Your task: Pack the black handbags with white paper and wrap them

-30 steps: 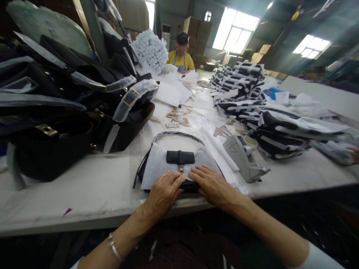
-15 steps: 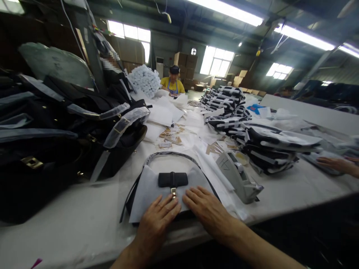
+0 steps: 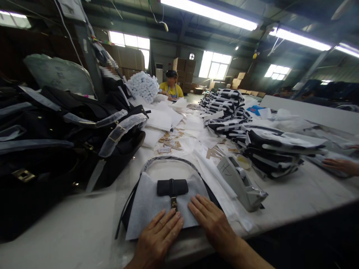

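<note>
A black handbag [image 3: 214,198] lies flat in front of me, its curved handle wrapped in clear film. Pale grey wrapping sheet [image 3: 146,201] covers most of its front, and the dark flap [image 3: 172,187] with a gold clasp [image 3: 174,203] shows on top of the sheet. My left hand [image 3: 159,235] lies flat on the lower part of the sheet, fingertips just below the clasp. Flat on the sheet to the right of the clasp rests my right hand [image 3: 211,220], fingers stretched out. Neither hand grips anything.
Black bags with wrapped handles [image 3: 112,145] are heaped at the left. A grey tape dispenser [image 3: 242,183] stands right of the handbag, before a stack of wrapped bags [image 3: 275,149]. Tags [image 3: 168,140] and white sheets lie beyond. A co-worker's hand [image 3: 340,165] is at far right.
My right hand has slid slightly right, away from the clasp. The left hand stays flat below the clasp. The camera view has shifted a little, so the handbag appears lower.
</note>
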Demonstrator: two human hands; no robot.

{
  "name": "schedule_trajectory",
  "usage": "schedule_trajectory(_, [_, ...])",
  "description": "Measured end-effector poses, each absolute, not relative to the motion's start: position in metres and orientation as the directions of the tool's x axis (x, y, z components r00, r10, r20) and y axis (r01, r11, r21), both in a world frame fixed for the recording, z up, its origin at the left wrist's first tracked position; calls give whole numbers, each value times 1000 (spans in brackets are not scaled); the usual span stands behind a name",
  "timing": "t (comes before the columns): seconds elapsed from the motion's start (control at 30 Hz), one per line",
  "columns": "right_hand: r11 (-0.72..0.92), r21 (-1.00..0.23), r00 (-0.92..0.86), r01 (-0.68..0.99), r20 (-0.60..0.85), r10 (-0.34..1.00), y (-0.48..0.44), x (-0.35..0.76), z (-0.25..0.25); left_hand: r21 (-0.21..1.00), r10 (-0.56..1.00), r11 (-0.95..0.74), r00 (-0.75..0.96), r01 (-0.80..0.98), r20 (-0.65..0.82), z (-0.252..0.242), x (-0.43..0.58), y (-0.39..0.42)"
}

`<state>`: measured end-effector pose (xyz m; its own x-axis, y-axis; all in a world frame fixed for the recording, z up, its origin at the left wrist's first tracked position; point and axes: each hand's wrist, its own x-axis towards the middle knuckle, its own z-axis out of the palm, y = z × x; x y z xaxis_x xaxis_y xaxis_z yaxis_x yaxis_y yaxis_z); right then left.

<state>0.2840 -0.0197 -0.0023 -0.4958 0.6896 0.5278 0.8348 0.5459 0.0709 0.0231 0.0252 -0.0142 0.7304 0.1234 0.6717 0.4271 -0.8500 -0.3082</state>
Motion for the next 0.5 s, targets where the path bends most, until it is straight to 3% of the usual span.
schedule_trajectory(0.1, [542, -204, -469, 816, 316, 825, -19, 290, 37, -283, 138, -851, 707, 443, 694, -18, 24, 26])
schedule_trajectory(0.17, [425, -345, -357, 837, 245, 902, -8, 299, 64, -271, 148, -853, 704, 447, 694, -21, 25, 27])
schedule_trajectory(0.2, [334, -358, -255, 872, 249, 934, 1, 305, 75, -267, 151, -854, 704, 446, 694, -22, 25, 28])
schedule_trajectory(0.37, [-213, -90, 223, 973, 119, 968, 58, 331, 84, -250, 154, -861, 695, 443, 702, -23, 25, 28])
schedule_trajectory(0.5, [-317, -51, 317, 947, -9, 948, 82, 342, 66, -213, 207, -855, 689, 472, 695, -23, 25, 25])
